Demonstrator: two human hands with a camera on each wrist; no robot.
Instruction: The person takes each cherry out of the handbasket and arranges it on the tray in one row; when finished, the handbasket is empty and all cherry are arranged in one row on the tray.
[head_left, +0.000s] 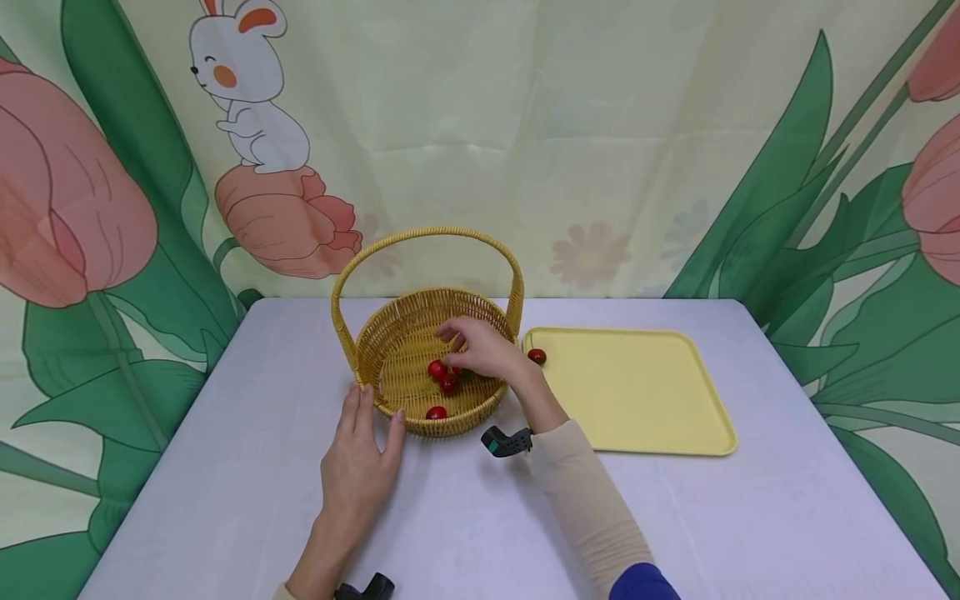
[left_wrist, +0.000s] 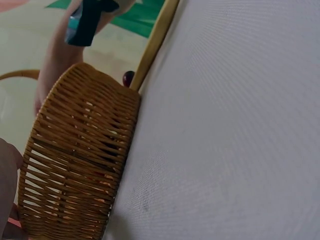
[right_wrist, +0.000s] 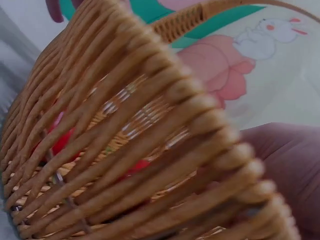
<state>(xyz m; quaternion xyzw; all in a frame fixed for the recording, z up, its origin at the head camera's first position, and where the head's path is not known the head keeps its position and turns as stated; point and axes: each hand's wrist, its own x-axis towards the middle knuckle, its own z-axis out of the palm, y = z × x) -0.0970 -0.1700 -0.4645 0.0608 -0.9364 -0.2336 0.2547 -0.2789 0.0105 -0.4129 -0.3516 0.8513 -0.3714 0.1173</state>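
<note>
A golden woven basket [head_left: 393, 367] with a tall arched handle stands on the table, several red cherries [head_left: 447, 382] lying inside it. My right hand [head_left: 483, 348] reaches over the basket's right side, just above the cherries. Its fingers are loosely bent and apart from the thumb, with no cherry visible between them. My left hand [head_left: 362, 467] touches the basket's front left rim with nearly straight fingers. Through the weave in the right wrist view, red cherries [right_wrist: 62, 135] show in part. The right hand's fingertips are hidden there behind the basket wall.
To the basket's right lies a pale yellow rectangular tray [head_left: 645, 392]. One dark red cherry [head_left: 537, 356] sits at the tray's left edge. A white cloth [head_left: 247, 467] covers the table, and a flower-printed curtain [head_left: 465, 150] hangs behind it.
</note>
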